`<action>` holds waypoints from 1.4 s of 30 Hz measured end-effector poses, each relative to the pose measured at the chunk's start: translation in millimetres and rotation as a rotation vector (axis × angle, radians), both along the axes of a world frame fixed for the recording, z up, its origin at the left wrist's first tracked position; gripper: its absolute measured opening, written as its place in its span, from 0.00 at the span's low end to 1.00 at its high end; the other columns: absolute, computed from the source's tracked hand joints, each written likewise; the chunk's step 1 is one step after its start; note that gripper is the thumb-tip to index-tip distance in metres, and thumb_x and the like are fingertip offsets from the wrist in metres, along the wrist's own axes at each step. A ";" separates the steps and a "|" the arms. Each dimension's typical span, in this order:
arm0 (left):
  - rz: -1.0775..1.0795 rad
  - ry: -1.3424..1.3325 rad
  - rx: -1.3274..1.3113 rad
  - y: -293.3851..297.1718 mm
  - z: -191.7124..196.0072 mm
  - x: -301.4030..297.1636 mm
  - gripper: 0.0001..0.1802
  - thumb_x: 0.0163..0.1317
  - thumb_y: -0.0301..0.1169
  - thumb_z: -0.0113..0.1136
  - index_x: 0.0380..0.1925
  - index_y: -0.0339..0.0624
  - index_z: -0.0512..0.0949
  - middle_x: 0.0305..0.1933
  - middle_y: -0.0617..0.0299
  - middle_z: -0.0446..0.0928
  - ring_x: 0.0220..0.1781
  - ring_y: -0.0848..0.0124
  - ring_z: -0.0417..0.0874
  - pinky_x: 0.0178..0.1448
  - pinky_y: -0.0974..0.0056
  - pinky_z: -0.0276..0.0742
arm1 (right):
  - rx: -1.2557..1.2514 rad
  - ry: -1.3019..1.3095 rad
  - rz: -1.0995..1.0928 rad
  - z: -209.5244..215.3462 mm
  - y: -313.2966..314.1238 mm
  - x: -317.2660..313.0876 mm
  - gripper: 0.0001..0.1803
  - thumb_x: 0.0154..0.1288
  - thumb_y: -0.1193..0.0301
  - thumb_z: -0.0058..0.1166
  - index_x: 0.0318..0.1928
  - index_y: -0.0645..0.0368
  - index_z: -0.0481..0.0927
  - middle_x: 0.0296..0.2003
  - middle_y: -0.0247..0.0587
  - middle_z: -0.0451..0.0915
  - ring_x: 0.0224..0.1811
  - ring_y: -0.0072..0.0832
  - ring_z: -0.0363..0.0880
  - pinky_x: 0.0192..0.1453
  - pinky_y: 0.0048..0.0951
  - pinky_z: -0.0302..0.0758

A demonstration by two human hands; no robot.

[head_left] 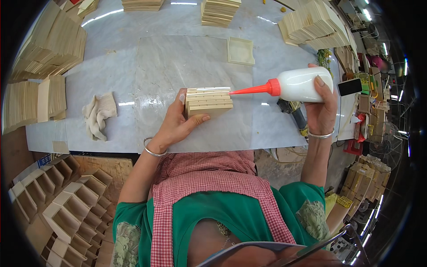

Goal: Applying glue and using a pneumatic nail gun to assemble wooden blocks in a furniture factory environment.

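Observation:
My left hand [178, 123] grips a small stack of thin pale wooden pieces [210, 101], thumb on the near side and fingers at its left end. Small notches or dots show along the edges facing up, and a white line of glue runs along the far edge. In my right hand [324, 100] lies a white squeeze bottle [303, 84] with a long red nozzle [253, 89]. The bottle is tipped on its side, its nozzle tip at the stack's right far corner. Whether glue is flowing out cannot be seen.
Stacked wooden panels [53, 40] stand at the far left, with another stack [316, 24] far right. A shallow pale tray [240, 50] lies beyond my hands. Left sits a cloth glove [101, 115]; right are a power tool [293, 115] and a phone [350, 86]. Assembled wooden boxes [71, 213] fill the lower left.

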State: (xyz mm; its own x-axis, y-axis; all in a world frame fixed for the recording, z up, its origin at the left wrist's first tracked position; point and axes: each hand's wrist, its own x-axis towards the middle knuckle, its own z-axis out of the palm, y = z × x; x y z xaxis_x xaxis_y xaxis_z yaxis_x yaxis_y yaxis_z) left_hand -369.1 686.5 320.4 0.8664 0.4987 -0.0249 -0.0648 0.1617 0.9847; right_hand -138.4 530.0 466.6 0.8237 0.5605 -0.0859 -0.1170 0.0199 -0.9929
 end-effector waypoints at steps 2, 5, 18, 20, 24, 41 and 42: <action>0.001 0.002 -0.005 0.3 -0.2 -0.2 0.25 0.52 0.31 0.66 0.46 0.39 0.64 0.44 0.58 0.73 0.47 0.72 0.72 0.52 0.68 0.68 | -0.015 -0.008 0.029 -2.8 8.6 -7.0 0.28 0.54 0.67 0.57 0.52 0.70 0.67 0.42 0.44 0.73 0.43 0.30 0.74 0.49 0.30 0.72; 0.003 -0.006 -0.006 0.7 -2.4 -0.6 0.26 0.53 0.32 0.66 0.47 0.38 0.64 0.44 0.57 0.73 0.47 0.72 0.72 0.52 0.68 0.68 | -0.039 0.004 0.093 -6.0 29.0 -23.2 0.30 0.54 0.65 0.56 0.54 0.70 0.66 0.43 0.45 0.72 0.45 0.31 0.74 0.51 0.31 0.71; -0.004 -0.016 -0.003 -0.2 -3.2 -0.7 0.26 0.53 0.33 0.66 0.47 0.38 0.63 0.44 0.58 0.73 0.47 0.72 0.72 0.51 0.68 0.69 | -0.043 -0.025 0.156 0.3 34.2 -23.2 0.26 0.51 0.68 0.61 0.49 0.68 0.70 0.37 0.41 0.75 0.39 0.25 0.75 0.45 0.23 0.72; -0.004 -0.017 -0.008 -0.9 -0.6 -0.7 0.26 0.53 0.32 0.66 0.47 0.38 0.63 0.44 0.58 0.73 0.47 0.72 0.72 0.51 0.68 0.69 | -0.054 -0.050 0.136 2.0 26.1 -18.4 0.26 0.52 0.68 0.60 0.50 0.68 0.70 0.38 0.41 0.75 0.39 0.26 0.75 0.45 0.24 0.72; 0.002 0.009 -0.030 -0.3 1.0 -0.9 0.25 0.53 0.31 0.66 0.47 0.39 0.64 0.45 0.58 0.73 0.47 0.72 0.72 0.52 0.68 0.68 | -0.055 -0.064 0.075 4.8 10.0 -8.6 0.26 0.52 0.68 0.60 0.50 0.69 0.69 0.38 0.42 0.74 0.40 0.26 0.74 0.45 0.25 0.72; 0.006 -0.012 0.019 -0.2 -4.1 0.2 0.26 0.53 0.32 0.66 0.46 0.38 0.64 0.44 0.58 0.73 0.45 0.72 0.72 0.50 0.68 0.70 | -0.041 -0.007 0.191 -3.7 41.3 -34.7 0.27 0.51 0.66 0.61 0.50 0.66 0.70 0.38 0.40 0.74 0.39 0.24 0.73 0.45 0.24 0.70; 0.005 -0.010 0.029 -0.1 -4.2 0.4 0.26 0.53 0.33 0.66 0.46 0.38 0.64 0.43 0.58 0.73 0.45 0.72 0.73 0.50 0.68 0.70 | -0.049 -0.018 0.189 -3.1 41.9 -35.1 0.27 0.51 0.66 0.61 0.50 0.66 0.70 0.37 0.40 0.74 0.39 0.24 0.74 0.45 0.24 0.70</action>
